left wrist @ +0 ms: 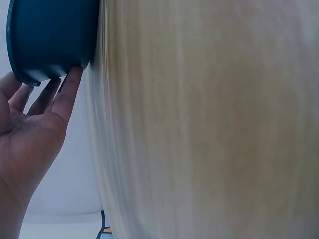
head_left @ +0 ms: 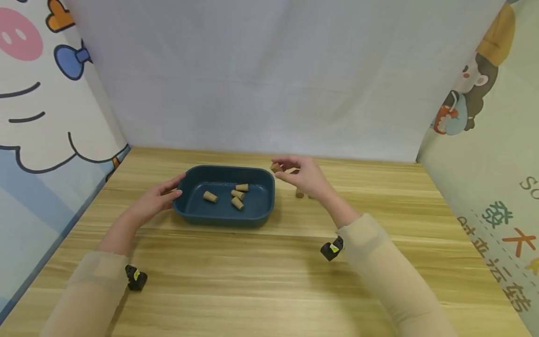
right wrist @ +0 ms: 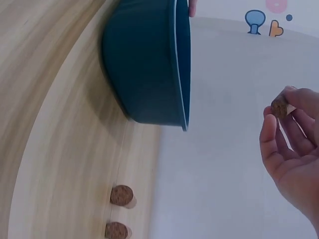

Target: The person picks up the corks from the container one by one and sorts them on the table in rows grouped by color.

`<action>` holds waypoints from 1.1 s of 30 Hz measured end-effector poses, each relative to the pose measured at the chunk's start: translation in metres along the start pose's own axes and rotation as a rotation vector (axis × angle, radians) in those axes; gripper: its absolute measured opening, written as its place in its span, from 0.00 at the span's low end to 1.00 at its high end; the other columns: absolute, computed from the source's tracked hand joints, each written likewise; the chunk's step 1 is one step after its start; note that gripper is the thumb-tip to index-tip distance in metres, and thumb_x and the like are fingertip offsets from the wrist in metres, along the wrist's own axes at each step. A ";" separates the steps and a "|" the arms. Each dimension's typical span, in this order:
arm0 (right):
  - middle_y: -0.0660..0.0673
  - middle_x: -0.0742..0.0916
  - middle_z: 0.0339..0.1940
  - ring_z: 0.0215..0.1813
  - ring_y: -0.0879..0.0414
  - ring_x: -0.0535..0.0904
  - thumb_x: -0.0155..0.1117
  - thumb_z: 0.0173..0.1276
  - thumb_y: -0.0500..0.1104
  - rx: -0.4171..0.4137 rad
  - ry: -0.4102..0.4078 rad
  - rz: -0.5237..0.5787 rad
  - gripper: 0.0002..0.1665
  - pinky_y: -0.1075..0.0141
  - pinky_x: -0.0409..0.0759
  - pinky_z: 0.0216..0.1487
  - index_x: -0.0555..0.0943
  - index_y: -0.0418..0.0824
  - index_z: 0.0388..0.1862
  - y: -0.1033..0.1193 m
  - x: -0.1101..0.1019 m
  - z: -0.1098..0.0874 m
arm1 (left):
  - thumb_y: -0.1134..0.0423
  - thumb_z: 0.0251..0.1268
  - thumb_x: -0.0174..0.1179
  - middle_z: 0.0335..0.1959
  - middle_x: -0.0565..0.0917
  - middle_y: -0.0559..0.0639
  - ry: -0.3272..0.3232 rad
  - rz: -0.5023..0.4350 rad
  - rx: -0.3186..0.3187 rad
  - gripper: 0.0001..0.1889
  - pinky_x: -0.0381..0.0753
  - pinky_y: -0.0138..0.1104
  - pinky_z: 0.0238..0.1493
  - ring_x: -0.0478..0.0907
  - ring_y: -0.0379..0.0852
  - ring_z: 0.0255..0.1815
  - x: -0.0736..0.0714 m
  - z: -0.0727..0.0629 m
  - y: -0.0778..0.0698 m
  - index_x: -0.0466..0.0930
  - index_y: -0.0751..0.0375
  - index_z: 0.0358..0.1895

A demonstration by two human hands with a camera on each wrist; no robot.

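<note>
A dark teal rectangular basin [head_left: 223, 222] stands on the table toward the back, with several tan corks [head_left: 237, 194] lying inside it. My left hand [head_left: 149, 203] is at its left end. In the left wrist view the fairly straight fingers [left wrist: 70, 94] touch the basin's outer wall, near the table. My right hand [head_left: 307, 178] is raised just beyond the basin's right rim and pinches a cork [head_left: 276, 167] between thumb and fingertips. The right wrist view shows this held cork [right wrist: 279, 107] end-on, apart from the basin.
Under the right hand, corks [head_left: 299, 193] stand on the wooden table [head_left: 236, 281] right of the basin; the right wrist view shows two standing corks [right wrist: 122, 195]. A white cloth [head_left: 269, 84] hangs behind the table. Printed panels [head_left: 488, 154] flank both sides.
</note>
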State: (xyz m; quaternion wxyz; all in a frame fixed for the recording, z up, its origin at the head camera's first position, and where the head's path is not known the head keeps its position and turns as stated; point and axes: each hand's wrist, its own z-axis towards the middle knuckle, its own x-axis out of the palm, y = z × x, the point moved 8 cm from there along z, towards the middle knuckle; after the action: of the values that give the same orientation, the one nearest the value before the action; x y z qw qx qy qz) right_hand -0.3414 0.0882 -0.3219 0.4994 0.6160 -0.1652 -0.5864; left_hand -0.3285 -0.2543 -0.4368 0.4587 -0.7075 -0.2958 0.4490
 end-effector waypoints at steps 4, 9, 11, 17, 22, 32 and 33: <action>0.48 0.85 0.51 0.48 0.55 0.81 0.65 0.65 0.45 0.033 -0.024 -0.019 0.21 0.61 0.81 0.45 0.80 0.49 0.57 -0.005 -0.014 -0.010 | 0.52 0.75 0.45 0.77 0.39 0.57 -0.001 -0.001 0.005 0.33 0.61 0.58 0.65 0.44 0.63 0.74 0.002 0.001 -0.001 0.40 0.47 0.77; 0.47 0.84 0.52 0.41 0.54 0.83 0.65 0.65 0.45 0.039 -0.050 0.005 0.22 0.63 0.82 0.36 0.79 0.49 0.59 -0.011 -0.026 -0.018 | 0.51 0.75 0.45 0.77 0.39 0.58 0.002 0.000 0.017 0.33 0.61 0.58 0.65 0.44 0.64 0.74 0.002 0.000 -0.001 0.40 0.48 0.77; 0.46 0.84 0.52 0.40 0.53 0.83 0.64 0.66 0.44 0.027 -0.060 0.021 0.22 0.63 0.82 0.32 0.78 0.48 0.59 -0.013 -0.030 -0.020 | 0.51 0.75 0.45 0.77 0.39 0.58 0.003 -0.001 0.019 0.34 0.62 0.57 0.64 0.44 0.64 0.74 0.002 0.000 0.000 0.40 0.48 0.77; 0.44 0.83 0.53 0.43 0.52 0.83 0.64 0.66 0.42 0.004 -0.070 0.033 0.21 0.64 0.83 0.32 0.78 0.45 0.59 -0.018 -0.040 -0.027 | 0.49 0.74 0.45 0.77 0.40 0.55 0.001 0.005 0.004 0.34 0.62 0.56 0.65 0.44 0.62 0.75 0.000 0.002 0.004 0.40 0.46 0.77; 0.41 0.83 0.53 0.45 0.49 0.82 0.63 0.66 0.40 0.022 -0.083 0.042 0.21 0.59 0.83 0.35 0.78 0.42 0.58 -0.024 -0.051 -0.034 | 0.49 0.74 0.45 0.77 0.40 0.57 0.012 0.016 0.000 0.34 0.62 0.56 0.65 0.45 0.62 0.75 0.000 0.004 0.004 0.40 0.45 0.77; 0.42 0.83 0.47 0.41 0.54 0.82 0.62 0.68 0.43 0.017 -0.137 0.105 0.18 0.66 0.82 0.33 0.77 0.37 0.54 -0.041 -0.074 -0.054 | 0.50 0.75 0.45 0.77 0.39 0.57 0.030 0.019 0.006 0.34 0.62 0.57 0.64 0.44 0.63 0.75 0.000 0.004 0.004 0.39 0.45 0.77; 0.43 0.83 0.47 0.41 0.54 0.82 0.61 0.68 0.43 0.019 -0.139 0.115 0.18 0.65 0.82 0.33 0.77 0.37 0.53 -0.044 -0.075 -0.056 | 0.50 0.75 0.44 0.77 0.39 0.57 0.030 0.018 0.007 0.34 0.62 0.57 0.64 0.44 0.63 0.75 0.000 0.004 0.004 0.39 0.45 0.77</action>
State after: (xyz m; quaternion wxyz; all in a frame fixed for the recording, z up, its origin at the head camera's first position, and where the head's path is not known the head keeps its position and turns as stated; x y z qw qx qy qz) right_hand -0.3281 0.1908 -0.3263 0.5136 0.5683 -0.2400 -0.5964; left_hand -0.3319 -0.2546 -0.4413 0.4614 -0.7151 -0.2809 0.4437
